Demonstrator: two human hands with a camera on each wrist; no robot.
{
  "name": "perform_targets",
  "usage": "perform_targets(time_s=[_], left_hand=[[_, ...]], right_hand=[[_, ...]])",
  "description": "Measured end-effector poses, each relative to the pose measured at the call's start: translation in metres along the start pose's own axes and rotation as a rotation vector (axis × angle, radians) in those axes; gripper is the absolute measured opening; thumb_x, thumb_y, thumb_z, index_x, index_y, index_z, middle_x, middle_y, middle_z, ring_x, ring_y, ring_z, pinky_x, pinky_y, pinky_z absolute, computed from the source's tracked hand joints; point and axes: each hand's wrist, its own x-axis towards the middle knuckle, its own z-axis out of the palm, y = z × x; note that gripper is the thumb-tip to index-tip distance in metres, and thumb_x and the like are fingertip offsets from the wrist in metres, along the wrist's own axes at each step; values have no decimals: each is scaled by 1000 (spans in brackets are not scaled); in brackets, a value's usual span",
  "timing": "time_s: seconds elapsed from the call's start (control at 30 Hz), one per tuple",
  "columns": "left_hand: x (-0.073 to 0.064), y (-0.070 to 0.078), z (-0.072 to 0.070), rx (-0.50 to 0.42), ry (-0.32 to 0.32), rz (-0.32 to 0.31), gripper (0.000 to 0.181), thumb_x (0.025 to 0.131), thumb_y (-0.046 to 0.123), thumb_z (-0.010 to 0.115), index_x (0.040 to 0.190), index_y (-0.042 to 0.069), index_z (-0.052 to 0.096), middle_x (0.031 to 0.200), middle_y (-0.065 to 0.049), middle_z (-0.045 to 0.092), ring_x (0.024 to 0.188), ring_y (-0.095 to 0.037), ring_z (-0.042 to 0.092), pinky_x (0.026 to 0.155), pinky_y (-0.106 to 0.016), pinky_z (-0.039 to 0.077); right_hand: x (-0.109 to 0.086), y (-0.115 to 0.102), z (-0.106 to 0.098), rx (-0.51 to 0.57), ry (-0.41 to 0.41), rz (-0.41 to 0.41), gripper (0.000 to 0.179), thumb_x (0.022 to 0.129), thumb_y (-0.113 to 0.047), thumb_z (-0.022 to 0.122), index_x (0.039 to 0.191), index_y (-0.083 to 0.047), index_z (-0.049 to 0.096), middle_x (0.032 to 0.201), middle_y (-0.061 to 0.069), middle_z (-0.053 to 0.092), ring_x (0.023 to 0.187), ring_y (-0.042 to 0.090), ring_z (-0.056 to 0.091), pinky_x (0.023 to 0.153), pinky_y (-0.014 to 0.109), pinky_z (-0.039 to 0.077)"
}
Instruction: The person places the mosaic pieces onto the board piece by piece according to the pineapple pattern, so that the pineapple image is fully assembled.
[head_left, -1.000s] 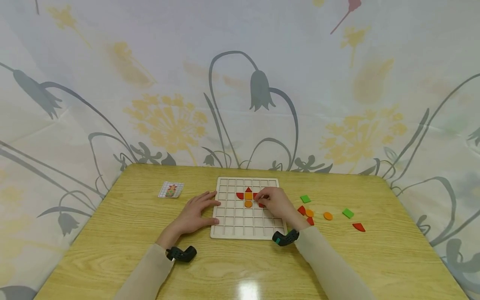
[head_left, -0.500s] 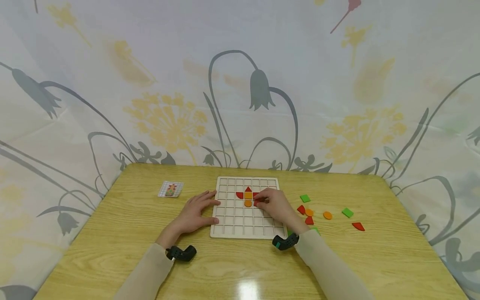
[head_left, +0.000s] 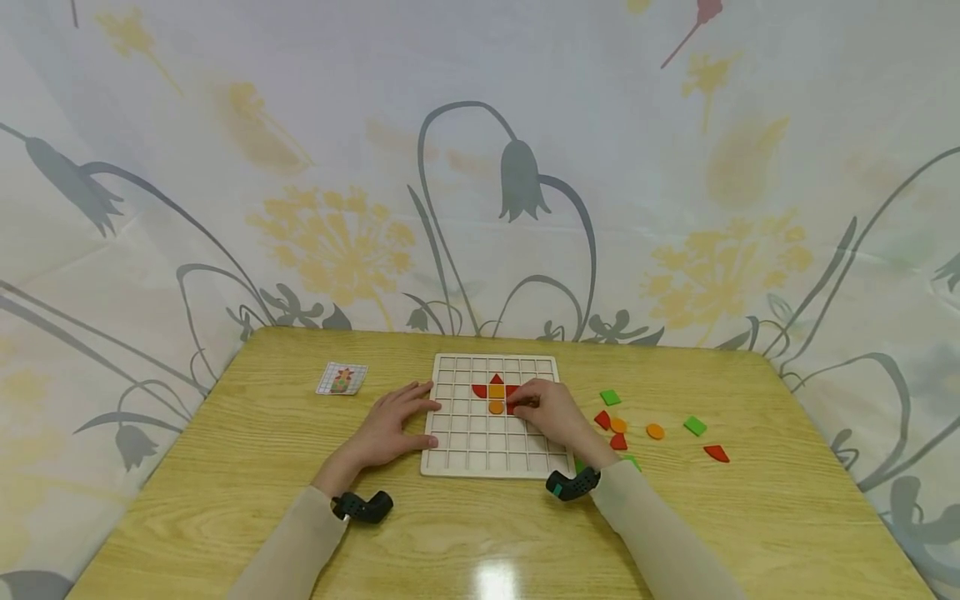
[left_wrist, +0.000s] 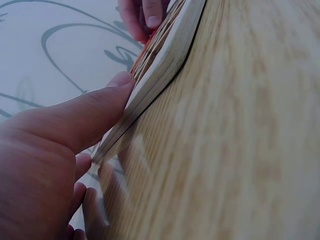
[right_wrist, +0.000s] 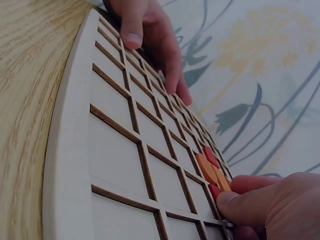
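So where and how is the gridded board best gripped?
Likely by its left and right edges, left hand and right hand from either side: the gridded board lies flat, and the orange square in its grid favours a level hold.

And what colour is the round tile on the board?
The round tile is orange, seen best in the head view.

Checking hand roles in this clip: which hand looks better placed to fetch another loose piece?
Probably the right hand: it's nearer the loose pieces, though busy at a red piece. The left hand rests at the board's left edge.
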Motion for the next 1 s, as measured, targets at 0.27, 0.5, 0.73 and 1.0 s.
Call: perform_targets(time_s=[0.27, 0.5, 0.73, 1.0], left_hand=[[0, 0, 0, 10, -4, -3, 52, 90, 37, 74, 133, 11, 63, 157, -12, 37, 147, -38, 23, 111, -66, 18], [0, 0, 0, 8, -4, -2, 52, 89, 38, 74, 133, 11, 63, 157, -13, 37, 147, -38, 24, 111, -66, 18], [-1, 0, 0, 5, -3, -2, 53, 90, 38, 74, 134, 10, 63, 157, -13, 36, 147, -38, 23, 111, -66, 17], [0, 0, 0, 3, -1, -11, 53, 89, 38, 74, 133, 11, 63, 157, -12, 37, 147, -38, 24, 112, -65, 17]], right_hand=[[-6, 7, -13, 121, 43, 75, 17, 94, -6, 69, 106, -14, 78, 110, 2, 71, 96, 21, 67, 81, 39, 55], [-25, 26, -45, 106, 89, 67, 18, 95, -3, 65, 110, -5, 75, 113, 9, 70, 99, 28, 66, 83, 41, 55], [-54, 50, -78, 20, 105, 70, 18, 95, -3, 66, 111, -3, 74, 110, 13, 70, 89, 28, 66, 72, 35, 54], [-70, 70, -93, -29, 31, 90, 23, 92, -7, 71, 115, -3, 73, 112, 13, 70, 92, 26, 67, 75, 35, 54]])
